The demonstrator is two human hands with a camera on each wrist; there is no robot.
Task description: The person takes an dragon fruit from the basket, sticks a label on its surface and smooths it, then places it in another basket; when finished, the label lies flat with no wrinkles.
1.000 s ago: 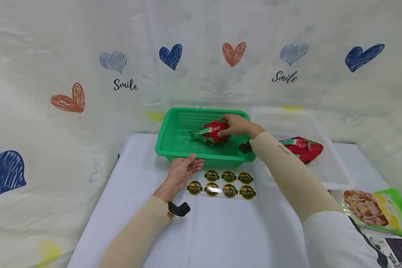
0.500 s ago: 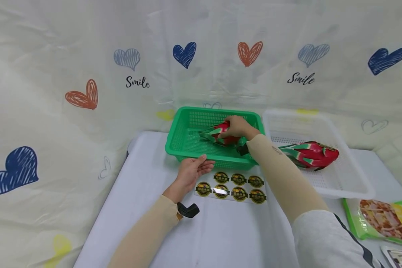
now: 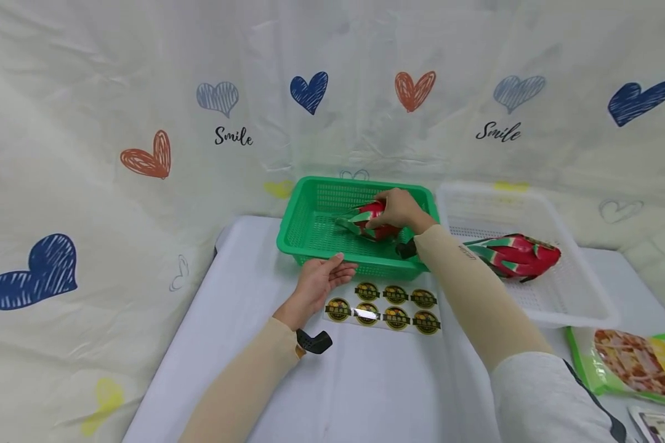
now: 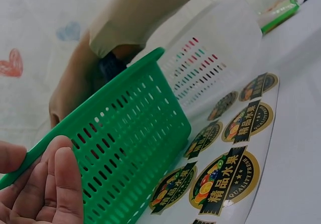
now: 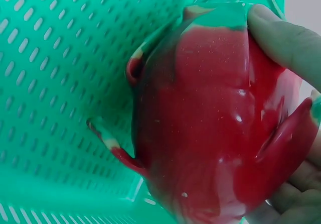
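My right hand (image 3: 401, 209) grips a red dragon fruit (image 3: 364, 223) with green-tipped scales, inside the green plastic basket (image 3: 290, 221). In the right wrist view the thumb lies along one side of the dragon fruit (image 5: 210, 113) and the fingers curl under the other. At the near side, my left hand (image 3: 318, 280) holds the basket's rim, thumb over the edge and fingers against the outer wall. The left wrist view has the green rim (image 4: 95, 96) running between thumb and fingers.
A white plastic basket (image 3: 579, 289) on the right holds another dragon fruit (image 3: 523, 257). Below the green basket lies a sheet of round black-and-gold stickers (image 3: 396, 318). A green food packet (image 3: 632, 363) and a partly visible card-like item (image 3: 662, 424) lie at the right edge.
The head view has shifted, so the scene sits farther right in the frame. Both hands keep their places on the dragon fruit and the basket rim.
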